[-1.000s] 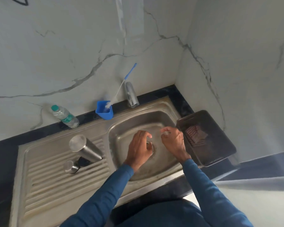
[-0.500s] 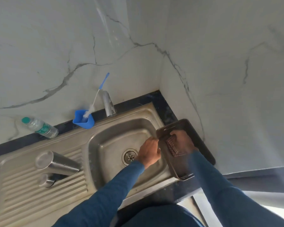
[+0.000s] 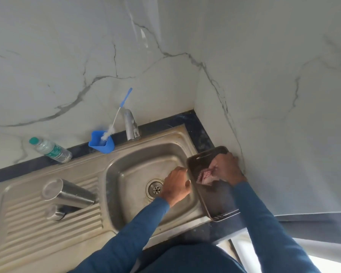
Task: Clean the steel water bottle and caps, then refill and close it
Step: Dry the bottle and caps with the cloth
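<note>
Steel bottle (image 3: 67, 194) is seen lying on its side on the drainboard (image 3: 37, 233), left of the basin and well apart from both hands. A small steel cap (image 3: 54, 212) is set just beside it, on the near side. Right hand (image 3: 225, 168) is placed inside the dark tray (image 3: 215, 205), which stands at the sink's right edge by the wall. Its fingers are pinched on a pink cloth (image 3: 205, 177), and the cloth is bunched. Left hand (image 3: 176, 186) is held over the sink (image 3: 136, 160), right of the drain (image 3: 156, 189) and close against the tray's left rim. The fingers are curled inward, but whether anything is gripped cannot be told. A blue cup (image 3: 101, 142) with a brush (image 3: 116, 119) leaning in it is seen on the back ledge, just left of the tap (image 3: 131, 125). A plastic bottle (image 3: 50, 150) with a green cap is laid on its side farther left, against the wall.
</note>
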Available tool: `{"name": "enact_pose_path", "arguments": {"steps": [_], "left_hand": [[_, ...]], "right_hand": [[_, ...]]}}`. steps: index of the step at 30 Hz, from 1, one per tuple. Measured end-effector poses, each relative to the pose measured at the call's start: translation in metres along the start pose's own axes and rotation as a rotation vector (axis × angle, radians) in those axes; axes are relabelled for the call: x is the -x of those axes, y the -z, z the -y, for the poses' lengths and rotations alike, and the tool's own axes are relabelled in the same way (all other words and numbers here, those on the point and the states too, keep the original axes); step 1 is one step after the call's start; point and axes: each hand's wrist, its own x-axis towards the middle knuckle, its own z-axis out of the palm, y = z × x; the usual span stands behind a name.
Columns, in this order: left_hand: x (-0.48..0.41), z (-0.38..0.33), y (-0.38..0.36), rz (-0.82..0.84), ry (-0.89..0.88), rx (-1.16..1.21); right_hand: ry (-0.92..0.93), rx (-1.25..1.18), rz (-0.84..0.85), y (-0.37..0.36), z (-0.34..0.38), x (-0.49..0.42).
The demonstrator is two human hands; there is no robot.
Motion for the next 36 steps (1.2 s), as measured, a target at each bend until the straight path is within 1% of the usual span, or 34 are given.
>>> {"name": "enact_pose_path", "arguments": {"steps": [3,5,7,9,11,13,14,15,16,17,18,19,20,21,22,24,26,30,33,36], "left_hand": [[0.006,-0.001,0.011,-0.154,-0.051,0.092],[0.01,-0.005,0.023,-0.233,-0.11,0.253],[0.015,-0.011,0.039,-0.251,-0.158,0.433],[0.02,-0.013,0.058,-0.214,-0.175,0.578],[0.028,-0.011,0.08,-0.098,-0.162,0.736],[0.039,-0.004,0.099,0.013,-0.133,0.899],[0.045,0.002,0.106,0.04,-0.121,0.958],[0.051,0.007,0.112,0.045,-0.11,1.001],[0.058,0.012,0.118,0.025,-0.094,1.027],[0.064,0.017,0.122,-0.009,-0.07,1.047],[0.07,0.022,0.126,-0.044,-0.04,1.067],[0.075,0.027,0.13,-0.078,-0.002,1.085],[0.078,0.032,0.132,-0.106,0.042,1.102],[0.082,0.038,0.137,-0.129,0.084,1.119],[0.085,0.044,0.141,-0.144,0.121,1.132],[0.091,0.054,0.149,-0.153,0.166,1.132],[0.097,0.065,0.157,-0.128,0.178,1.116],[0.106,0.083,0.168,-0.068,0.143,1.113],[0.108,0.092,0.166,-0.155,0.168,1.04],[0.103,0.097,0.158,-0.269,0.185,0.89]], "right_hand": [[0.008,-0.187,-0.11,0.022,0.004,0.028],[0.054,-0.313,-0.155,0.035,0.01,0.043],[0.135,-0.453,-0.178,0.05,0.02,0.057],[0.207,-0.543,-0.143,0.066,0.033,0.069],[0.269,-0.655,-0.008,0.081,0.047,0.077],[0.304,-0.847,0.136,0.088,0.064,0.081],[0.297,-0.944,0.164,0.088,0.073,0.081],[0.279,-1.015,0.151,0.085,0.083,0.082],[0.262,-1.042,0.091,0.078,0.093,0.082],[0.255,-1.008,-0.013,0.07,0.104,0.084],[0.262,-0.906,-0.152,0.061,0.115,0.087],[0.286,-0.791,-0.292,0.053,0.127,0.091],[0.337,-0.718,-0.391,0.046,0.136,0.096],[0.402,-0.694,-0.414,0.039,0.149,0.103],[0.456,-0.679,-0.388,0.032,0.159,0.107],[0.505,-0.61,-0.34,0.015,0.176,0.111],[0.498,-0.591,-0.378,0.002,0.188,0.11],[0.475,-0.676,-0.409,0.003,0.206,0.115],[0.485,-0.653,-0.438,0.009,0.213,0.119],[0.533,-0.585,-0.536,0.008,0.219,0.122]]}}
